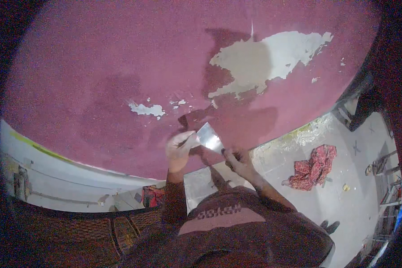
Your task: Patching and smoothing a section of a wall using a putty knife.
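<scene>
In front of my chest I hold a flat, shiny metal scraper plate [209, 137], tilted, with no handle showing. My left hand [178, 146] is closed at its left edge, the fingers bent and partly washed out by light. My right hand [239, 162] pinches its lower right corner between thumb and fingers. Beyond the plate rises a pink painted wall [120, 58]. A large pale patch [283, 56] with ragged edges shows where the paint is off, and a smaller bare patch [146, 110] lies farther left. Shadows fall across the wall.
A crumpled red patterned cloth [311, 169] lies on the pale tiled floor [277, 196] at right. Paint debris [299, 136] lines the wall's foot. Dark woven furniture [76, 232] stands at lower left, beside a red item [152, 196]. Assorted objects crowd the far right.
</scene>
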`<state>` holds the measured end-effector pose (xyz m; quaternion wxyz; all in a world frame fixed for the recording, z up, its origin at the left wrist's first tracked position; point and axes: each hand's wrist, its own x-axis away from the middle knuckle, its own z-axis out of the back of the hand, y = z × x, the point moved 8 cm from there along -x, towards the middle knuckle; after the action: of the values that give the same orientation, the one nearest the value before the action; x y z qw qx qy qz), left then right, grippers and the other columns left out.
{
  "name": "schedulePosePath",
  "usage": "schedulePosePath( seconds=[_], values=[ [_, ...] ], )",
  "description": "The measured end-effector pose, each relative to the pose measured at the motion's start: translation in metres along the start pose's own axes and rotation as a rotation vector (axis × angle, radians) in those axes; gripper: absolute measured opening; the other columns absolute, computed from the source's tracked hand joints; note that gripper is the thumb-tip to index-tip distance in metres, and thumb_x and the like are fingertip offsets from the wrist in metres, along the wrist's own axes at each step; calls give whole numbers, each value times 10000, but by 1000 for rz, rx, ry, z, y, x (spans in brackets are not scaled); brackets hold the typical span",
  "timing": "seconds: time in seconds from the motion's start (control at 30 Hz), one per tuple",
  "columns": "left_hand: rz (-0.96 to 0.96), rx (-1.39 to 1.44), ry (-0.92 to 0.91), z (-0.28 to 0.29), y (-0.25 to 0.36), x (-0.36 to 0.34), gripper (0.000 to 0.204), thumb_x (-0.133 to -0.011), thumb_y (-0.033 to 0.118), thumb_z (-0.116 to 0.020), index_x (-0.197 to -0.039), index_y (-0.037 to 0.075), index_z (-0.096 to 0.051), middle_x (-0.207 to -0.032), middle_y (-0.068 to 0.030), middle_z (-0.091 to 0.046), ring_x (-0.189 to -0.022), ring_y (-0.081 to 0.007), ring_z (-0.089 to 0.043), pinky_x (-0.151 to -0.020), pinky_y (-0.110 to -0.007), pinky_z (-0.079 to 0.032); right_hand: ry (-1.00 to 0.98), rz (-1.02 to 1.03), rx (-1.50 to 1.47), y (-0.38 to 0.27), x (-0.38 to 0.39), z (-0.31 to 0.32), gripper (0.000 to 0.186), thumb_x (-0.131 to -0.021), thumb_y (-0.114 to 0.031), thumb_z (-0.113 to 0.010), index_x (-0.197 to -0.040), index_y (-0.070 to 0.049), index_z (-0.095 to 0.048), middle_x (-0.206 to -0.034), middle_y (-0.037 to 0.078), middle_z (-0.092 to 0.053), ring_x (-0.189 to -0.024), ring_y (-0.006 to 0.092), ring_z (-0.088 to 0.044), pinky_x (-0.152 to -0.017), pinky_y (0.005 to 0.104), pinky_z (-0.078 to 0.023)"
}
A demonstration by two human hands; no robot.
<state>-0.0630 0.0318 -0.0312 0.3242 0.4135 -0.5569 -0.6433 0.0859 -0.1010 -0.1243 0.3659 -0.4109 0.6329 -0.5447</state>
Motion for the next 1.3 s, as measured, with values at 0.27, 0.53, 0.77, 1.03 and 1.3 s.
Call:
schedulePosePath(
  seconds=[0.27,0.53,0.77,1.03,1.3],
  values=[
    [-8,192,91,5,-46,96,405,-895,62,-561,-1281,-18,-467,-1171,-89,-586,-1040,-126,-556,-938,-289,-412,26,-68,138,-7,58,-37,228,-960,-237,-505,-944,-12,-534,-729,38,-558,-658,106,-524,-594,290,-433],
    [176,22,125,2,-21,163,248,-883,176,-617,-696,24,-560,-544,20,-526,-560,-56,-529,-500,-259,-420,-40,38,397,-4,128,-59,180,-911,-131,-567,-1020,-10,-491,-832,77,-589,-733,123,-587,-674,290,-488],
    [37,83,74,-9,0,183,161,-889,145,-594,-842,1,-647,-758,-14,-652,-704,-62,-569,-584,-235,-447,-298,-77,266,8,161,-49,248,-864,-118,-628,-1062,-36,-503,-916,47,-578,-851,103,-537,-749,265,-450],
    [154,-61,-162,-32,15,163,172,-852,132,-660,-960,-2,-654,-846,-22,-662,-731,-88,-587,-638,-240,-462,-242,10,156,2,147,-35,235,-849,-136,-649,-1025,-60,-514,-915,15,-554,-890,102,-529,-784,265,-434],
    [-50,-183,-214,-37,14,79,149,-831,86,-670,-940,-15,-668,-804,-62,-677,-760,-141,-650,-678,-267,-516,-181,240,326,-15,65,59,217,-822,48,-636,-1007,-18,-544,-911,17,-579,-841,90,-556,-723,254,-492]
  ],
)
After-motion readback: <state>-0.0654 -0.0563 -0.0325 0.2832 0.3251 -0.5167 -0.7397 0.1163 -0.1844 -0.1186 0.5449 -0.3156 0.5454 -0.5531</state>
